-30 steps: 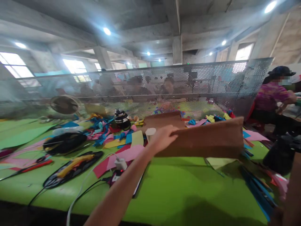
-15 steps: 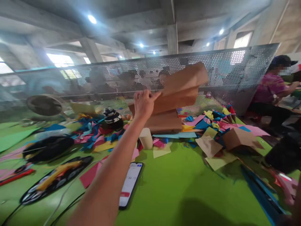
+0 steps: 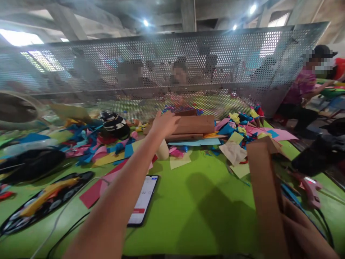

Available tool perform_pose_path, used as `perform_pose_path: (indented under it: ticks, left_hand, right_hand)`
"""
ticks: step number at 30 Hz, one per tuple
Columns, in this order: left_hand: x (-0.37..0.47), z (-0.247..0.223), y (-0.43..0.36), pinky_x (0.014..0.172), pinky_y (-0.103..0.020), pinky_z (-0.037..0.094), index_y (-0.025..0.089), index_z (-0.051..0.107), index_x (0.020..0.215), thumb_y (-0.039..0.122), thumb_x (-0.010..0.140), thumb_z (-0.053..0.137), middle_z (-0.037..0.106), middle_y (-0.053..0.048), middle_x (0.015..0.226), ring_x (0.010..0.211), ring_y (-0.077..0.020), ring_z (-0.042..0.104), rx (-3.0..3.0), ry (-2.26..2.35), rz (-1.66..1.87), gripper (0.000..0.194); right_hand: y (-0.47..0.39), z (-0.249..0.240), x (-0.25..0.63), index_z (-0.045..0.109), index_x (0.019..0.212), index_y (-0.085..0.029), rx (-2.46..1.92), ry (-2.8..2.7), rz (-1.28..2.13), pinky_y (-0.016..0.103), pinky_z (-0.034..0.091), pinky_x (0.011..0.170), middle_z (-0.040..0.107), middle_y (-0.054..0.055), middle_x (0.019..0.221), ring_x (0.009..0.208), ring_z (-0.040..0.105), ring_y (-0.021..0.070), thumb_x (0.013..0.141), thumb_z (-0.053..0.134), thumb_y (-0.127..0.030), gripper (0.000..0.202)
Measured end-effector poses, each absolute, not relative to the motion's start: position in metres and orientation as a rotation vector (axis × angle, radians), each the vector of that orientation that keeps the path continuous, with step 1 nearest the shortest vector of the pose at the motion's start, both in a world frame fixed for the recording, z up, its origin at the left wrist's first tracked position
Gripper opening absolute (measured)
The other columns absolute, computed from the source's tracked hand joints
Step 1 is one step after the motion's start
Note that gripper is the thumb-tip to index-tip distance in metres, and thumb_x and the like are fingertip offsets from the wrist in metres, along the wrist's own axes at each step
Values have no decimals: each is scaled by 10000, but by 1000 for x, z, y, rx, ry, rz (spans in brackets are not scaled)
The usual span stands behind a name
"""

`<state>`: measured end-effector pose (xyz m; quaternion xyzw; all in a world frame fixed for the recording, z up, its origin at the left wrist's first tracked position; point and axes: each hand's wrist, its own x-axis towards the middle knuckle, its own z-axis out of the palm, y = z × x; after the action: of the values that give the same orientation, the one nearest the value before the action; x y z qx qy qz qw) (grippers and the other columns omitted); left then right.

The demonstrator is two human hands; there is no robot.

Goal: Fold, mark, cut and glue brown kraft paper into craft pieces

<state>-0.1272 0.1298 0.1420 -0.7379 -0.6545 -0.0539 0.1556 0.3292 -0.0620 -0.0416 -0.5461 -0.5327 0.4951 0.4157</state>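
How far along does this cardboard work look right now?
Some brown cardboard already lies stacked at the back of the green table. The left hand rests against that stack; the right hand holds up another cardboard strip. Plenty of coloured paper scraps lie loose around them.

We see bright green table (image 3: pixel 199 216), plain brown cardboard sheets (image 3: pixel 195 126), scraps (image 3: pixel 88 147) in blue, pink, yellow & red, grey perforated metal screen (image 3: pixel 161 72) w/ dot pattern.
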Motion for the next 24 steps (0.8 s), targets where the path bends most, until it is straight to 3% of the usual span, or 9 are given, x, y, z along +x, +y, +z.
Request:
perform_pose_path:
  ticks: [3, 6, 10, 13, 16, 20, 24]
  left_hand:
    - [-81, 150, 75, 1251, -546, 151, 257, 490, 1496, 288, 1026, 461, 468, -79, 1584, 1498, -280, 354, -2195, -1690, -489, 472]
    - [-42, 145, 17, 1269, -524, 131, 290, 424, 1534, 320, 1049, 432, 389, -41, 1636, 1541, -265, 270, -2333, -1524, -673, 486]
    - [-20, 114, -34, 1272, -540, 145, 333, 438, 1528, 367, 1055, 412, 388, -31, 1638, 1537, -276, 287, -2640, -1374, -647, 475]
    - [-22, 85, -50, 1237, -490, 273, 311, 547, 1451, 401, 1058, 406, 596, -54, 1474, 1372, -248, 531, -2901, -1338, -539, 427]
    - [-32, 59, -61, 1061, -402, 469, 286, 675, 1314, 450, 1050, 412, 762, -58, 1188, 1115, -237, 696, -3003, -1489, -418, 407]
    - [-45, 31, -72, 901, -330, 521, 316, 678, 1307, 468, 1024, 468, 766, -40, 1119, 1038, -240, 710, -3034, -1604, -260, 384]
    - [-43, 6, -75, 934, -361, 506, 309, 615, 1387, 443, 994, 543, 696, -69, 1198, 1097, -256, 655, -3010, -1531, -211, 421]
  right_hand:
    - [-45, -47, 313, 650, 1290, -340, -1404, -1484, 1193, 575, 495, 1084, 722, 55, 1311, 1228, 653, 394, 759, 730, -397, 540]
    - [-35, -50, 296, 625, 1339, -253, -1403, -1667, 1055, 562, 387, 1178, 683, 82, 1381, 1316, 594, 368, 747, 671, -319, 597]
    - [-23, -41, 273, 634, 1340, -209, -1348, -1933, 960, 540, 449, 1123, 693, 107, 1362, 1256, 641, 353, 804, 606, -288, 543]
    - [-10, -22, 254, 661, 1328, -253, -1258, -2232, 882, 508, 523, 1028, 736, 71, 1296, 1149, 702, 332, 829, 562, -207, 511]
    - [9, -4, 234, 688, 1313, -248, -1130, -2472, 748, 459, 537, 1008, 727, 65, 1314, 1171, 696, 316, 840, 534, -164, 505]
    - [36, 10, 209, 676, 1346, -229, -945, -2793, 603, 430, 547, 997, 730, 66, 1308, 1151, 709, 303, 847, 540, -135, 526]
    - [59, 16, 184, 707, 1309, -240, -860, -2867, 569, 418, 542, 1000, 759, 47, 1255, 1114, 722, 300, 818, 590, -115, 521]
